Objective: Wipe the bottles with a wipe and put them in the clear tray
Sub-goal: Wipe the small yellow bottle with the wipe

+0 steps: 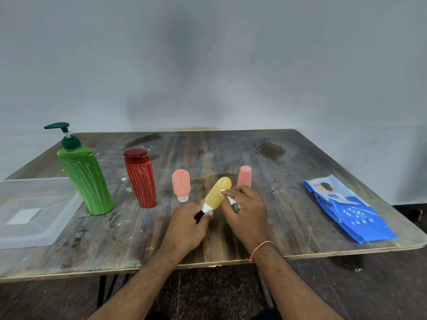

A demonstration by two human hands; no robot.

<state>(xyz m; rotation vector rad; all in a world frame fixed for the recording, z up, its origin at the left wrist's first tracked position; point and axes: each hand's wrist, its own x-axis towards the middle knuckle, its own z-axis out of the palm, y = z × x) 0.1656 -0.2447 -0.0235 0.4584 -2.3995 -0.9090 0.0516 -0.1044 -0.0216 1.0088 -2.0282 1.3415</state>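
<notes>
My left hand (187,225) grips the white cap end of a small yellow bottle (217,192), holding it tilted above the table. My right hand (247,211) holds a white-tipped marker (232,202) with its tip against the yellow bottle's side. A green pump bottle (85,179) and a red bottle (141,181), both streaked with white lines, stand upright to the left. Two small pink bottles (181,184) (244,176) stand on their caps behind my hands, the left one streaked too. The clear tray (13,236) lies at the far left. No loose wipe is in view.
A blue pack of wipes (346,209) lies flat near the table's right edge. The worn wooden table (231,148) ends against a grey wall at the back. The tray overhangs the left side of the view. Dark floor shows below the front edge.
</notes>
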